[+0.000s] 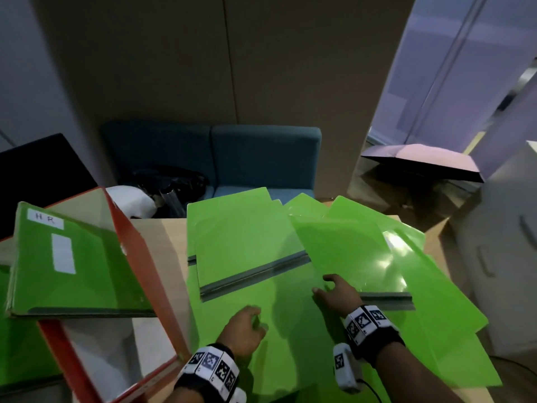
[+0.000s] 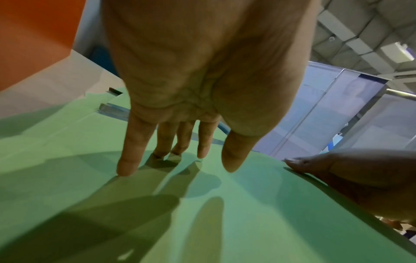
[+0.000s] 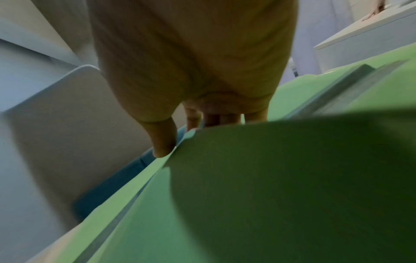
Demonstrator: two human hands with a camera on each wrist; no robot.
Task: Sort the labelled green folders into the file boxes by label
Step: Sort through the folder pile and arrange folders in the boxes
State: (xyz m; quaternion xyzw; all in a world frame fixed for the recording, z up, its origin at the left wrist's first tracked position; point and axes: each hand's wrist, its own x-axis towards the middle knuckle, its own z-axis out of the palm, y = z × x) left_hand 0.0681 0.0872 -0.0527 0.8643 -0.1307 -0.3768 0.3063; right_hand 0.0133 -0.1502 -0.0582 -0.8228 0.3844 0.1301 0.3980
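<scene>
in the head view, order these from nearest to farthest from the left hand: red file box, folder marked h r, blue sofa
1. red file box, just left of the left hand
2. folder marked H R, farther left inside that box
3. blue sofa, far behind the table

Folders (image 1: 290, 330) spread on table (image 1: 171, 237), file box (image 1: 139, 286) left holding labelled folder (image 1: 72, 263)

Red file box (image 1: 139, 274) close left of folders (image 1: 290, 330)

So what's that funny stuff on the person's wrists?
Each wrist wears a black band with white squares printed in black checker-like patterns. The left hand has its band just behind it. Under the right hand wrist hangs a small white box with one more printed square and a thin black cable. No sleeves or gloves show.
</scene>
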